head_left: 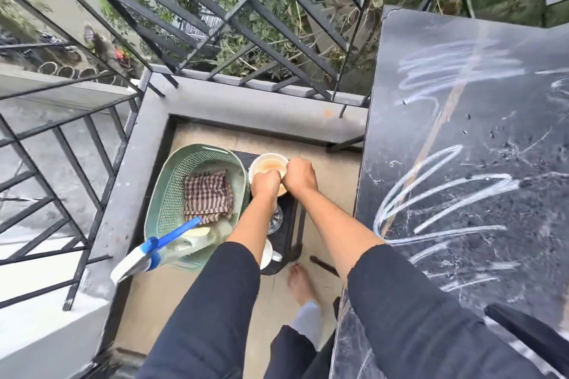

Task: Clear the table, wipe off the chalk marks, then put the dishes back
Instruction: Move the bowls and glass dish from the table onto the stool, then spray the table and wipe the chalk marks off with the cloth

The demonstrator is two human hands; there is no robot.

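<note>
A white bowl (268, 164) is down by the floor, over a black tray (292, 218). My left hand (265, 184) grips its near-left rim and my right hand (300, 175) grips its near-right rim, both with curled fingers. A clear glass (275, 220) and a white cup (267, 252) stand on the tray nearer to me, partly hidden by my left arm. The black table (462, 178) on the right carries white chalk scribbles (437, 200) and no dishes in view.
A green mesh basket (172, 191) on the floor holds a checked cloth (207, 195) and a spray bottle with a blue nozzle (147, 252). A grey ledge and black railing (215, 24) close off the left and far sides. My bare foot (300, 283) stands beside the tray.
</note>
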